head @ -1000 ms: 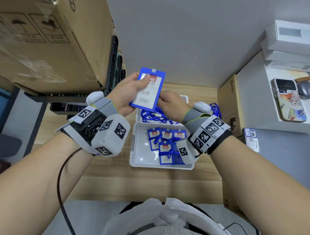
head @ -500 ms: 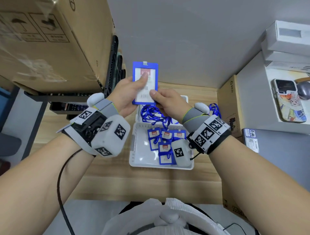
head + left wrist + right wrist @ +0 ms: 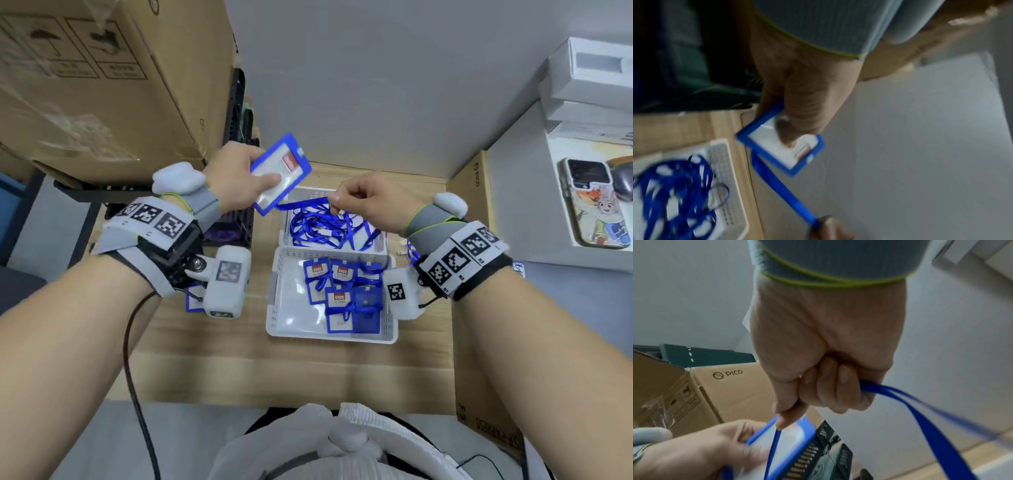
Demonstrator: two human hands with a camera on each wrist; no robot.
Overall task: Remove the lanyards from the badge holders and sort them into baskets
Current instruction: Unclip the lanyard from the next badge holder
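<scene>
— Wooden desk [image 3: 212, 356] against a grey wall, a big cardboard box [image 3: 85, 85] at the left. What sits on it?

— Two white baskets, end to end. Near basket [image 3: 274, 301] holds blue badge holders, some with straps around them; far basket [image 3: 286, 219] holds a tangle of loose blue lanyards [image 3: 322, 226].

— And the hands?

— Both raised over the far basket. Left hand [image 3: 233, 178] grips a holder [image 3: 281, 174], thumb on its clear face, fingers behind – it's tilted. Right hand [image 3: 370, 202] is curled, pinching a lanyard [image 3: 301, 204] between thumb and forefinger; the strap runs taut from the holder's lower edge to that pinch, and the rest trails out past the fingers.

— Is the clip attached?

— Can't tell, too blurred at the wrists
</scene>
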